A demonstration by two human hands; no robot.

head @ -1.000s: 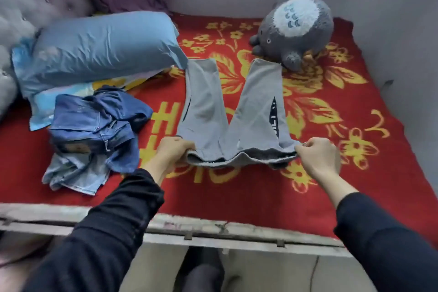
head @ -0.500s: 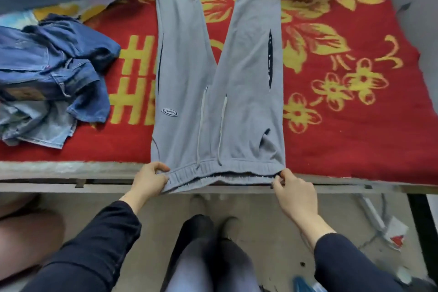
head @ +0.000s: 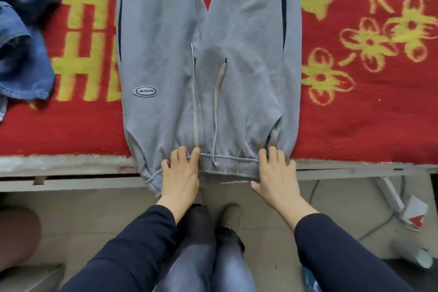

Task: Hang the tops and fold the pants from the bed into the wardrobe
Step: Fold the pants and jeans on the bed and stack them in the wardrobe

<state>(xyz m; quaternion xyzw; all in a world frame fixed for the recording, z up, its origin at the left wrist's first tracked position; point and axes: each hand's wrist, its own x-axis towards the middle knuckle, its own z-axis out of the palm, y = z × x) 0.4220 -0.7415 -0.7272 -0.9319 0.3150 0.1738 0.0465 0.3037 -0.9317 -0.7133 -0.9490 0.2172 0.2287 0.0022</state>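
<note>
- The grey sweatpants (head: 166, 31) lie flat on the bed, front side up, with the legs running away from me and out of the top of the view.
- Their waistband (head: 230, 166) sits at the near edge of the bed and hangs slightly over the bed frame (head: 71, 168).
- My left hand (head: 181, 173) rests on the left part of the waistband, fingers straight and spread, palm down, gripping nothing.
- My right hand (head: 275, 173) presses flat on the right part of the waistband, with its fingers spread and its thumb out to the side.
- Two drawstrings (head: 195, 106) lie up the middle of the pants between my hands.
- An oval logo patch (head: 145, 91) sits on the left leg, near the hip.
- Dark pocket slits run along both outer seams.
- Under the pants is a red blanket (head: 355, 114) with yellow flowers.
- A heap of blue jeans (head: 21, 54) lies on the blanket to the left, apart from the sweatpants.
- Below the bed edge I see the tiled floor (head: 267, 232) and my own legs.
</note>
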